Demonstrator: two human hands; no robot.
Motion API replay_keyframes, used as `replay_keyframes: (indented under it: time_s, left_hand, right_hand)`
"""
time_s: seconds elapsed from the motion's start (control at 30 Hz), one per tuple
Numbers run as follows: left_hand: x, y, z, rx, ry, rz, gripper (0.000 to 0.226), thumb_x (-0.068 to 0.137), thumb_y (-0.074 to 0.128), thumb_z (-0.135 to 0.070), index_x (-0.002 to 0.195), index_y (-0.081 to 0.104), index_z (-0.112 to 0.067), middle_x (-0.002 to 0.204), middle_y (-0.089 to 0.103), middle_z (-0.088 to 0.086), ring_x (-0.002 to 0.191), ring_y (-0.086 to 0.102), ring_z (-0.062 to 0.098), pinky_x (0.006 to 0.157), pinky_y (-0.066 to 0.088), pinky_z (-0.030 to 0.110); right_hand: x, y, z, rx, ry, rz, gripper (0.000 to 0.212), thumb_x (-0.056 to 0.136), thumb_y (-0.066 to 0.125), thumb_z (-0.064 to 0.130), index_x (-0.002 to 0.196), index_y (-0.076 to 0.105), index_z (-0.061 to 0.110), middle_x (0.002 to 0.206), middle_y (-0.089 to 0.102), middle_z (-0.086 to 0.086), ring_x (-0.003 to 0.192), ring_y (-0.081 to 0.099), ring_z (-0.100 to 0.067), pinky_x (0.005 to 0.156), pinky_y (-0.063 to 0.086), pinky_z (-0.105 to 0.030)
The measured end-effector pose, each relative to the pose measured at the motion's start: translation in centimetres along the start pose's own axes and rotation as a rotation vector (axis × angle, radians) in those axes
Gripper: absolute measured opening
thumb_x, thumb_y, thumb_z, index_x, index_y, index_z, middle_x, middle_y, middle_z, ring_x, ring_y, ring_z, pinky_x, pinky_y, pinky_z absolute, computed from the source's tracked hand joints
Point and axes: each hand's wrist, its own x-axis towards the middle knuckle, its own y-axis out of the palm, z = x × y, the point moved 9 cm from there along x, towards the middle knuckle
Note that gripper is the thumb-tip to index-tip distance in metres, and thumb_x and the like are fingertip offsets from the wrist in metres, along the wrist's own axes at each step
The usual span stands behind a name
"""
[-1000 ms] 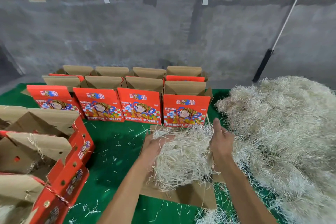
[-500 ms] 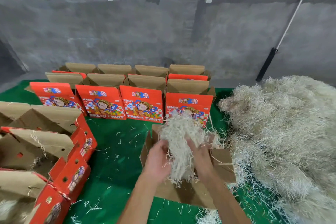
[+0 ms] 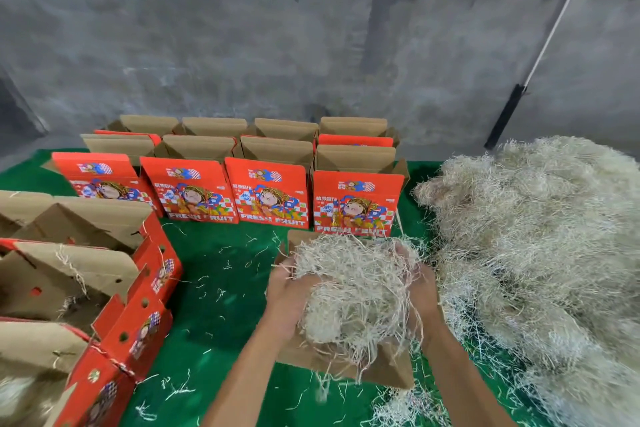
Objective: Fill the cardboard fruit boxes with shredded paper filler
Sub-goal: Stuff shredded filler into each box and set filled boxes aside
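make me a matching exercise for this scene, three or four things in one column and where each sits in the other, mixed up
Things
1. big loose heap of pale shredded paper
2. row of upright red printed fruit boxes
3. open brown cardboard box
4. left hand

Places
A. under the two hands, near the middle
B. on the right of the green surface
C. gripping the left side of the wad of shreds
D. at the back, before the grey wall

Pairs: 1-B, 2-D, 3-A, 4-C

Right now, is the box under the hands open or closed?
Open. The box has its brown flaps spread out, and both hands, left and right, hold a wad of shredded paper over it.
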Motion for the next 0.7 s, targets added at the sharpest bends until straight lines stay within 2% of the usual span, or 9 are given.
replay_keyframes:
  time_s: [0.03,0.1,0.2,0.23,0.3,0.4,0.5,0.57,0.7]
  left_hand:
    - [0.3,-0.6,-0.2,-0.021,-0.017,-0.027,0.055,0.071,0.082,-0.010,0.110,0.056,-0.039,0.102,0.071,-0.004,0.091,0.070,0.015,0.079,0.056,0.035]
    - [0.6,-1.0,-0.5,-0.100,-0.013,-0.062,0.047,0.065,0.084,-0.018,0.101,0.060,-0.034,0.100,0.066,-0.003,0.091,0.064,0.017,0.086,0.050,0.041]
    - [0.3,-0.8,-1.2,-0.421,0.042,-0.042,0.030,0.056,0.073,-0.040,0.076,0.060,-0.023,0.074,0.055,0.001,0.065,0.050,0.018,0.062,0.046,0.031]
    - [0.1,-0.6,-1.2,-0.460,0.034,-0.048,0.039,0.057,0.070,-0.049,0.083,0.063,-0.021,0.073,0.056,-0.001,0.064,0.051,0.017,0.060,0.047,0.030]
    - [-0.5,1.4,-0.1,-0.276,-0.051,0.011,0.066,0.069,0.064,-0.068,0.119,0.063,-0.025,0.104,0.063,-0.007,0.093,0.064,0.018,0.086,0.054,0.043]
    - [-2.2,4.6,2.7,0.004,-0.150,0.001,0.067,0.089,0.064,-0.052,0.146,0.040,-0.025,0.140,0.046,-0.006,0.124,0.050,0.021,0.105,0.039,0.044]
    - [-2.4,6.3,3.6,-0.010,-0.103,0.033,0.046,0.097,0.059,-0.016,0.140,0.044,-0.009,0.126,0.062,0.007,0.108,0.064,0.019,0.089,0.054,0.038]
    - [-2.1,4.8,2.1,-0.092,-0.090,0.037,0.057,0.085,0.075,-0.022,0.132,0.043,-0.018,0.104,0.063,-0.008,0.089,0.065,0.009,0.074,0.052,0.030]
    - [0.2,-0.2,-0.3,-0.092,-0.069,-0.023,0.102,0.054,0.090,-0.036,0.139,0.040,-0.009,0.128,0.059,0.006,0.110,0.060,0.027,0.099,0.045,0.045]
  right_hand:
    - [0.0,-0.5,0.5,-0.061,-0.028,-0.018,0.039,0.101,0.026,-0.009,0.136,0.041,-0.001,0.118,0.057,-0.010,0.114,0.052,-0.043,0.097,0.047,-0.045]
    - [-0.1,-0.4,1.0,-0.058,-0.012,-0.046,0.025,0.104,0.026,-0.001,0.119,0.045,0.004,0.108,0.056,-0.011,0.114,0.051,-0.043,0.091,0.046,-0.047]
    - [0.4,-0.2,0.8,0.192,0.083,-0.047,0.041,0.107,0.037,0.035,0.127,0.052,0.002,0.125,0.059,-0.028,0.111,0.059,-0.037,0.099,0.049,-0.046]
    - [0.1,0.1,0.6,0.287,0.135,-0.009,0.053,0.103,0.040,0.051,0.128,0.056,0.007,0.123,0.064,-0.024,0.111,0.063,-0.034,0.101,0.050,-0.044]
    - [-0.7,1.8,0.5,0.353,0.164,0.138,0.060,0.094,0.037,0.067,0.123,0.059,0.019,0.109,0.072,-0.007,0.104,0.067,-0.022,0.093,0.053,-0.035]
    - [-2.4,4.2,0.8,0.027,-0.024,0.164,0.051,0.106,0.037,0.039,0.135,0.051,-0.001,0.118,0.060,-0.016,0.110,0.057,-0.029,0.098,0.044,-0.038]
    - [-3.3,4.3,1.4,-0.045,-0.187,0.069,0.029,0.088,0.072,0.037,0.084,0.061,0.010,0.064,0.057,0.012,0.059,0.052,-0.010,0.060,0.051,-0.023]
    - [-2.2,1.3,1.8,0.028,-0.184,-0.070,0.031,0.090,0.070,0.013,0.068,0.048,0.013,0.054,0.057,0.005,0.045,0.054,-0.011,0.043,0.039,-0.018]
    - [-0.3,-4.3,3.5,0.126,-0.210,-0.294,0.039,0.091,0.059,0.009,0.064,0.032,0.014,0.066,0.036,0.000,0.060,0.034,-0.020,0.047,0.030,-0.028]
